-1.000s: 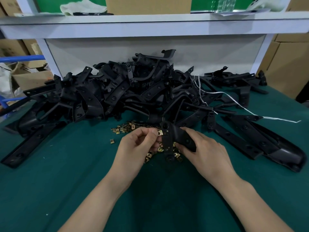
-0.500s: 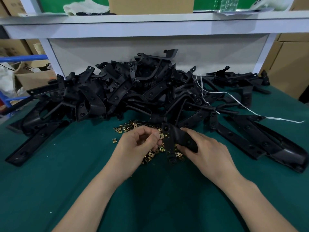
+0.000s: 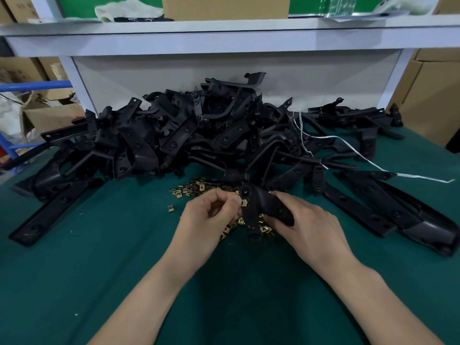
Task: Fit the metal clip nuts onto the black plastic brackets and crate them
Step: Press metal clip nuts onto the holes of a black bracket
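My left hand (image 3: 211, 215) pinches a clip nut (image 3: 244, 202) against the bracket (image 3: 267, 207) gripped in my right hand (image 3: 306, 225), above loose nuts (image 3: 196, 189) on the green surface (image 3: 99, 270).

Matt black plastic brackets (image 3: 189, 135) and shiny brass-coloured metal clip nuts (image 3: 196, 189) lie on matt green cloth (image 3: 99, 270).

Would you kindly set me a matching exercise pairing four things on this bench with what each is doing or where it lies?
Things:
1. left hand
2. right hand
3. white strip
4. lone nut

States:
A. lies apart on the mat
B. grips a bracket
C. pinches a clip nut
D. trails across the pile

Pairs: 1-C, 2-B, 3-D, 4-A
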The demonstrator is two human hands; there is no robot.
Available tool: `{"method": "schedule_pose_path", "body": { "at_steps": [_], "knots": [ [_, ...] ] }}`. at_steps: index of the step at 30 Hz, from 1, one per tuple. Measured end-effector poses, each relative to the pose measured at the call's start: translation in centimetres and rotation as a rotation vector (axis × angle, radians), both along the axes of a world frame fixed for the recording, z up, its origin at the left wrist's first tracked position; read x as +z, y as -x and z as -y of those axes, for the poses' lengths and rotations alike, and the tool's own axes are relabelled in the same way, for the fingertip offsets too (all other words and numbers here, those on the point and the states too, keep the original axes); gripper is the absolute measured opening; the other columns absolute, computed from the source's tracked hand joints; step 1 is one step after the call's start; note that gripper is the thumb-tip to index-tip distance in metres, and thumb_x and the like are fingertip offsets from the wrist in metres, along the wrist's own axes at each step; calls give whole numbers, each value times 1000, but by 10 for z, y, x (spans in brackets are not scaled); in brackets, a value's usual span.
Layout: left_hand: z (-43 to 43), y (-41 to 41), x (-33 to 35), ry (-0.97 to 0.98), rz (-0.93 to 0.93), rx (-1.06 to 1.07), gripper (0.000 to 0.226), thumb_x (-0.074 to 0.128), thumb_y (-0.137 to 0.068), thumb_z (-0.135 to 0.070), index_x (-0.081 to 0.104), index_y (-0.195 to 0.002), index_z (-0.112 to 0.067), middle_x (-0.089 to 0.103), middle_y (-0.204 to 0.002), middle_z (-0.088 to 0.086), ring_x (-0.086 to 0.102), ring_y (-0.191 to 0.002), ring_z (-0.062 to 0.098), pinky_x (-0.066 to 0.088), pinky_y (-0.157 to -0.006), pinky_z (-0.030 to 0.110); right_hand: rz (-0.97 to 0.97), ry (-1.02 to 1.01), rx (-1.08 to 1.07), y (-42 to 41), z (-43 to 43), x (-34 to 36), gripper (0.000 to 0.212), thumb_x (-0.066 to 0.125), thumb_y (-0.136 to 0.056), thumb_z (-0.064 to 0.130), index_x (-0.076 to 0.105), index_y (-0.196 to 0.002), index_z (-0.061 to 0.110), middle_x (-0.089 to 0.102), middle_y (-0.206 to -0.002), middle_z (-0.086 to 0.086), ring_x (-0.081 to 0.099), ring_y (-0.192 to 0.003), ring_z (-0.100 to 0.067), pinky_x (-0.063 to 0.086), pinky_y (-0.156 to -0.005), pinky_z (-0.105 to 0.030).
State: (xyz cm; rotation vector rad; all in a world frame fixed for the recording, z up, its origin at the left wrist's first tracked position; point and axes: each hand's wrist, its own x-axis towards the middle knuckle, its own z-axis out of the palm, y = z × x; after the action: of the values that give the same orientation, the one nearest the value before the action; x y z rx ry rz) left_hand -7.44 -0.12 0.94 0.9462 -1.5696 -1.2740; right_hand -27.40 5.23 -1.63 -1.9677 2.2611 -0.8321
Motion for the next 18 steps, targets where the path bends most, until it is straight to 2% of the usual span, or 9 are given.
{"method": "schedule_pose_path", "body": {
  "at_steps": [3, 5, 7, 9, 12, 15, 18],
  "knots": [
    [-5, 8, -2, -37, -65, 44, 18, 61, -100, -21, 73, -87, -17, 68, -69, -10, 61, -67, 1, 48, -67, 10, -23, 5, -22, -1, 0, -1, 40, 54, -91, 56, 48, -129, 47, 64, -112, 23, 65, -91, -10, 40, -67, -29],
    [-10, 14, -4, -45, -73, 47, 18, 56, -102, -26, 71, -95, -19, 67, -71, -14, 61, -69, -1, 48, -67, 10, -41, -3, -33, -2, 1, -1, 40, 51, -92, 57, 46, -130, 47, 63, -114, 23, 65, -93, -12, 44, -68, -32],
    [-15, 18, -9, 9, 10, 29, 18, 55, -101, -35, 69, -104, -24, 67, -74, -19, 60, -72, -3, 45, -68, 9, -63, 0, -41, -3, 1, -1, 40, 52, -94, 57, 45, -132, 47, 63, -115, 22, 66, -93, -12, 47, -69, -33],
    [-17, 19, -13, 59, 95, 32, 21, 57, -98, -45, 67, -106, -29, 68, -77, -13, 58, -71, -1, 45, -65, 11, -76, 6, -50, -4, 1, -1, 41, 53, -94, 58, 44, -132, 46, 63, -115, 21, 66, -91, -13, 44, -65, -32],
    [-16, 17, -16, 67, 138, 60, 22, 58, -95, -52, 66, -102, -32, 72, -83, -8, 64, -75, 5, 51, -64, 20, -115, 0, -38, -9, 0, -2, 46, 51, -93, 59, 42, -136, 44, 63, -115, 20, 67, -90, -13, 42, -63, -30],
    [-16, 16, -19, 88, 216, 85, 26, 57, -92, -60, 64, -99, -35, 72, -87, -17, 66, -80, 2, 54, -68, 21, -170, 16, -23, -16, 0, -3, 52, 54, -93, 58, 44, -140, 39, 65, -117, 17, 69, -91, -14, 46, -61, -31],
    [-14, 16, -22, 156, 356, 189, 38, 50, -89, -69, 61, -89, -33, 69, -74, -16, 63, -71, 5, 52, -63, 27, -201, 54, -29, -20, 0, -3, 51, 61, -90, 56, 51, -136, 36, 68, -111, 16, 70, -82, -14, 39, -54, -28]
  ]
}}
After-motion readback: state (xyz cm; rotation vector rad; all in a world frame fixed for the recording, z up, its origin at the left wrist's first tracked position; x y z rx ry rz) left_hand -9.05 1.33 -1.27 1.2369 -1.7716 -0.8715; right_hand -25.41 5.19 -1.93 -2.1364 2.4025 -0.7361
